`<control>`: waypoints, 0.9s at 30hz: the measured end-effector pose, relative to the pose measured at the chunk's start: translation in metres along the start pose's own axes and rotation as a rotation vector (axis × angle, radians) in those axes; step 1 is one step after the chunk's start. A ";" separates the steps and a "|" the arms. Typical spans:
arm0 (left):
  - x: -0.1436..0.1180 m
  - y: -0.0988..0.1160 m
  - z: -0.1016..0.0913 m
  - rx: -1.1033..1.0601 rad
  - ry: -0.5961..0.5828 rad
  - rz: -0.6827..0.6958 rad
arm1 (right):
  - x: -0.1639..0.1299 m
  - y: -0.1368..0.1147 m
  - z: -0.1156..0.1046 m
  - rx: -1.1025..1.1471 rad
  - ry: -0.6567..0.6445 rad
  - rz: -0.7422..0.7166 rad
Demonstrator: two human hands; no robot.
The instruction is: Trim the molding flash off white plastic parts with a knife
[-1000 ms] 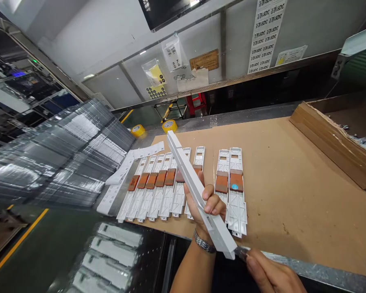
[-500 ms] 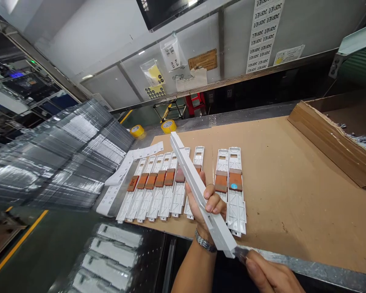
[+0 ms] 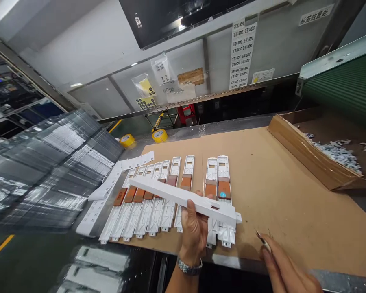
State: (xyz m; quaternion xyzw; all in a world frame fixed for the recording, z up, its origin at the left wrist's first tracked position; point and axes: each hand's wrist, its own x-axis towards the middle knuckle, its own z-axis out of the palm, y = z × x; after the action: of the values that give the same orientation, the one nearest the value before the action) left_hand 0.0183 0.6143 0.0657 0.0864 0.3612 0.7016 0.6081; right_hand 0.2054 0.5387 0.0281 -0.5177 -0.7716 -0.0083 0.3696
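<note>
My left hand (image 3: 192, 232), with a metal-band watch (image 3: 189, 266) at the wrist, is closed around a long white plastic housing (image 3: 177, 196). The housing is held slantwise above the table, its far end to the left and its slotted end to the right. In a pinch, my right hand (image 3: 285, 260) grips a small pointed tool (image 3: 263, 241), apart from the housing; its handle is mostly hidden by the fingers. Beneath the held piece, several open white housings (image 3: 154, 217) lie in a row, each with an orange-brown block (image 3: 223, 188) across its middle.
A cardboard box (image 3: 311, 152) holding small grey-white pieces (image 3: 338, 152) stands at the right. Two yellow tape rolls (image 3: 160, 136) sit by the back edge. Stacked plastic-wrapped trays (image 3: 57, 162) and paper label strips (image 3: 110, 179) are at the left. Wrapped white pieces (image 3: 94, 268) lie lower left.
The housing has swung from steep to nearly level, its far end moving left and down. The tool has come away from the housing's near end toward the right. The camera view has shifted.
</note>
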 end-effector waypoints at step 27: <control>-0.011 -0.001 0.000 0.206 0.068 0.049 | 0.005 -0.001 0.003 -0.223 0.001 -0.043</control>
State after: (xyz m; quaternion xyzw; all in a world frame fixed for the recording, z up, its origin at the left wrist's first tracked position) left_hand 0.0220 0.6046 0.0688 0.1333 0.4496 0.6781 0.5659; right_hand 0.2023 0.5432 0.0294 -0.5388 -0.7767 -0.1022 0.3099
